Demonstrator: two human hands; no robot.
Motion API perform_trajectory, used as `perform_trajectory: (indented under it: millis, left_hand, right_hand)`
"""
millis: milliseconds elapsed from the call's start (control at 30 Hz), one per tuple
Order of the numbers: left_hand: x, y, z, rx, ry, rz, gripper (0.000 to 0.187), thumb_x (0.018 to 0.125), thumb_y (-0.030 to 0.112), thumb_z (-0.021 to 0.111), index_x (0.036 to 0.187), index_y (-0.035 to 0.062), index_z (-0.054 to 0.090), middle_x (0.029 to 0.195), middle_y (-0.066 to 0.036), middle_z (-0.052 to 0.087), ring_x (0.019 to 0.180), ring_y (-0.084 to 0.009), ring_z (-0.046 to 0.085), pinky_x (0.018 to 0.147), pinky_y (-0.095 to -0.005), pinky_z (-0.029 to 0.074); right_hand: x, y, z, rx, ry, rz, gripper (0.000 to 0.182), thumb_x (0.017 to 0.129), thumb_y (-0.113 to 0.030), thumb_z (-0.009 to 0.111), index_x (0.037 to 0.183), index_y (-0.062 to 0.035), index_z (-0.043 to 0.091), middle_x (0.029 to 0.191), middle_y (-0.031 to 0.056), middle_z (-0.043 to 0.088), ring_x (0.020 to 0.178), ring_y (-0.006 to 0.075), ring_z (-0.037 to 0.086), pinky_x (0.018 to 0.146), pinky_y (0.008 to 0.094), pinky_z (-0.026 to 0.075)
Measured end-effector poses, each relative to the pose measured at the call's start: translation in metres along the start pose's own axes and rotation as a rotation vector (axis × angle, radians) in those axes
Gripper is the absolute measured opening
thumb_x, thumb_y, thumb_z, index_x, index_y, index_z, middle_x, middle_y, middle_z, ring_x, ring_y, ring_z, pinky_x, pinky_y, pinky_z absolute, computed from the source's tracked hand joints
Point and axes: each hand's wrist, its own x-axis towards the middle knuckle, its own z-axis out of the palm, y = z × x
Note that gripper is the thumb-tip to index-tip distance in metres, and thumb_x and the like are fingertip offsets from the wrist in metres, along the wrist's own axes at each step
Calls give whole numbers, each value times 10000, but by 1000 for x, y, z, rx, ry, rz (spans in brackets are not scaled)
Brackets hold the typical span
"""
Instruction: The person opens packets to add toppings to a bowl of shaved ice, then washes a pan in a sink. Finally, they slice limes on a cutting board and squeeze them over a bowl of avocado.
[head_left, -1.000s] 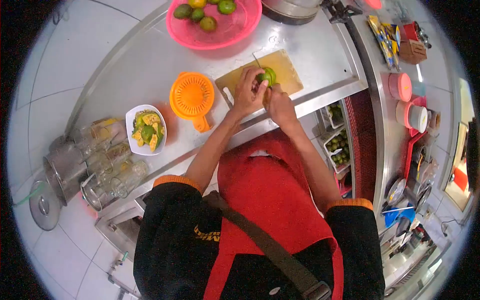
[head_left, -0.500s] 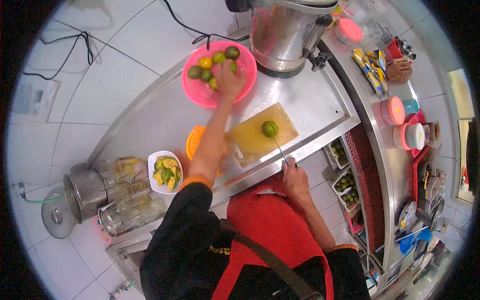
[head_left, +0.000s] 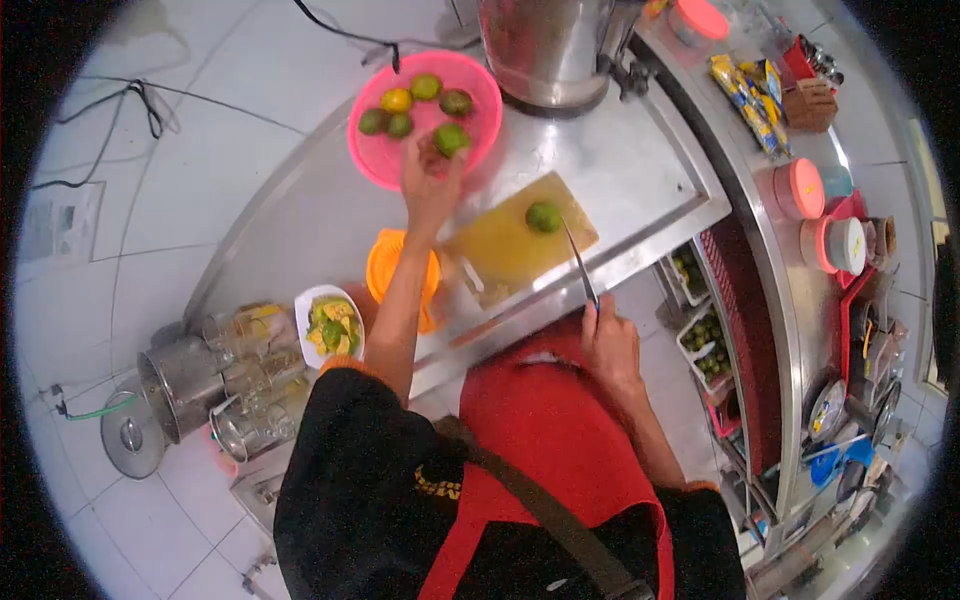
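Note:
My left hand is over the near edge of the pink bowl, its fingers closed around a green citrus fruit. More green and yellowish citrus fruits lie in the bowl. A knife is in my right hand, by the counter's front edge. Its blade points up and away, the tip close to the right side of another green citrus fruit. That fruit rests on the yellowish cutting board.
An orange juicer stands left of the board, beside a white bowl of squeezed citrus pieces. Glass mugs and a steel pot are further left. A large steel container stands at the back of the metal counter.
My left hand has drawn back toward me with a citrus fruit from the bowl. The knife, earlier against the fruit on the board, has swung to its right, more upright.

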Motion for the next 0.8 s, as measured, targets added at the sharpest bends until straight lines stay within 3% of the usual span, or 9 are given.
perform_trajectory:
  millis: [100, 200, 233, 333, 433, 533, 633, 733, 800]
  left_hand:
    - [-97, 26, -8, 114, -171, -225, 480, 806, 104, 753, 1221, 39, 521, 1012, -106, 623, 802, -147, 612, 656, -293, 515]
    - [-151, 8, 2, 104, -124, -62, 447, 815, 75, 736, 1210, 35, 531, 1052, -116, 619, 783, -138, 602, 638, -254, 514]
    - [-160, 0, 2, 46, -114, -129, 416, 812, 65, 727, 1186, 20, 549, 1091, -137, 605, 766, -133, 601, 635, -223, 513]
    - [-156, 6, -2, 13, -146, -126, 391, 802, 57, 709, 1160, 8, 557, 1103, -172, 587, 838, -217, 613, 702, -299, 525]
    - [-152, -11, -3, 327, -91, 254, 363, 794, 72, 691, 1128, 8, 564, 1106, -194, 577, 942, -321, 592, 794, -402, 507]
    - [-154, -17, 0, 191, -113, 184, 343, 789, 97, 683, 1098, 4, 566, 1109, -221, 573, 1039, -394, 545, 873, -467, 459]
    - [-156, -24, 1, 220, -114, 234, 333, 786, 100, 688, 1086, 12, 574, 1133, -217, 566, 952, -350, 597, 797, -413, 508]
    - [-167, -18, 1, 131, -212, 69, 318, 787, 91, 690, 1077, 23, 577, 1162, -210, 553, 837, -304, 632, 697, -360, 540]
    - [-161, -21, 2, 196, -155, 184, 310, 786, 75, 692, 1070, 29, 577, 1169, -198, 546, 759, -273, 640, 628, -328, 547]
  right_hand:
    - [7, -16, -4, 0, -71, -26, 231, 977, -243, 501, 980, -12, 496, 608, 287, 587, 583, 492, 601, 519, 580, 479]
    - [8, -18, 7, -56, -168, -61, 253, 984, -266, 483, 987, -14, 499, 612, 284, 597, 590, 495, 607, 532, 576, 491]
    - [7, -18, 10, -88, -190, -82, 259, 986, -272, 477, 989, -14, 500, 613, 281, 600, 591, 496, 608, 535, 575, 493]
    - [4, -21, 13, -106, -281, -72, 276, 989, -281, 464, 997, -8, 506, 626, 274, 613, 607, 499, 616, 570, 579, 504]
    - [5, -28, 12, -149, -332, -71, 279, 991, -269, 459, 991, 6, 511, 644, 282, 617, 632, 493, 627, 616, 582, 516]
    - [4, -35, 8, -159, -367, -31, 278, 992, -272, 472, 1024, 2, 503, 665, 299, 609, 675, 502, 624, 609, 577, 502]
    - [2, -43, 3, -208, -346, -44, 293, 995, -259, 447, 980, 24, 525, 683, 292, 629, 670, 481, 644, 648, 568, 530]
    - [16, -39, 15, -160, -354, -75, 299, 992, -255, 452, 1000, 35, 527, 732, 304, 634, 706, 486, 645, 664, 562, 532]
    - [30, -43, 23, -142, -354, -90, 303, 991, -252, 450, 1021, 40, 524, 753, 310, 632, 722, 487, 646, 669, 560, 532]
